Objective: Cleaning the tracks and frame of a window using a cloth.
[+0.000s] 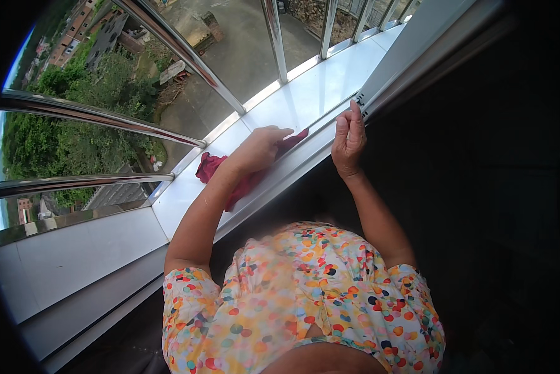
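My left hand (260, 148) lies over a dark red cloth (211, 167) on the white window sill (303, 110), its index finger stretched forward. Part of the cloth is hidden beneath the hand and forearm; one end pokes out past the fingers along the metal window track (284, 172). Farther along, my right hand (350, 138) is raised at the lower end of the sliding window sash (404, 61). Its fingertips are at the sash edge, and thumb and fingers stand slightly apart with nothing visible between them.
Shiny metal railing bars (191, 61) rise from the sill's outer edge. Beyond them, far below, are a concrete yard (242, 32), trees (98, 112) and buildings (70, 39). A white ledge (84, 257) continues at the left. The room side at right is very dark.
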{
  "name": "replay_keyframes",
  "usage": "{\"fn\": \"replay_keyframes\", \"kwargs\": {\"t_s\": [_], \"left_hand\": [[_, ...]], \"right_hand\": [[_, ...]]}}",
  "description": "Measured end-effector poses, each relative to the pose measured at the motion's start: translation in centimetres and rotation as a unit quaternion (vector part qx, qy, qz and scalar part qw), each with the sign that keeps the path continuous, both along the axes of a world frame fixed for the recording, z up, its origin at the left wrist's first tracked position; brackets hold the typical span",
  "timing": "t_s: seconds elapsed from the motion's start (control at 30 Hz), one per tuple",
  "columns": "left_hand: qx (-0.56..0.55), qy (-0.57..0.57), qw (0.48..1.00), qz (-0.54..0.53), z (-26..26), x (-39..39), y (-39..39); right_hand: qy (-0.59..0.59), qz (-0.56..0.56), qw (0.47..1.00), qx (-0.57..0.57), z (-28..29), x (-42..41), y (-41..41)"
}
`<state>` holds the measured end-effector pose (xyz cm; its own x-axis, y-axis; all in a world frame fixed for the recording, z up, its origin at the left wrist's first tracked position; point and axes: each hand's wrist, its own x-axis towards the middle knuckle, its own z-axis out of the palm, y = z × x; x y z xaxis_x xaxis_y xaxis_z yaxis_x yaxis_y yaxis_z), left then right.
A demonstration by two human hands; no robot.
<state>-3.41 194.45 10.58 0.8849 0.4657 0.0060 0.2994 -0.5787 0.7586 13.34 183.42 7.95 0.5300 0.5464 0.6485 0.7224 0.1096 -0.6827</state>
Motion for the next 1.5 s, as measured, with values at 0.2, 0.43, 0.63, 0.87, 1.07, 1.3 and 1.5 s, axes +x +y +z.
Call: {"fn": "replay_keyframes", "kwargs": {"t_s": [0.2,0.43,0.63,0.87,1.07,1.3,1.5], "left_hand": [[0.056,-0.048,0.997,-0.035,-2.9,-0.5,0.4],[0.023,-0.094,0.995,0.0,-3.4,4.0,-0.3],[0.077,-0.08,0.992,-0.066,-4.0,7.8,1.0],[0.148,-0.035,0.98,-0.125,-4.5,12.2,1.3],[0.117,-0.058,0.989,-0.074,-4.0,15.5,1.1],[0.087,0.006,0.994,-0.069,-3.1,12.1,0.4],[0.119,-0.032,0.992,-0.012,-4.3,15.1,0.5]], "right_hand": [[-0.075,-0.053,0.994,-0.052,-1.6,-1.3,-2.5],[-0.151,-0.051,0.985,-0.058,-4.1,-1.0,-2.4],[-0.124,-0.04,0.989,-0.062,-4.8,-1.5,-2.5],[-0.127,-0.026,0.989,-0.073,-4.5,-1.6,-2.9],[-0.116,-0.016,0.99,-0.081,-4.3,-1.8,-2.8],[-0.108,-0.03,0.99,-0.092,-5.2,-1.7,-3.3],[-0.104,-0.006,0.99,-0.09,-4.6,-1.9,-2.8]]}}
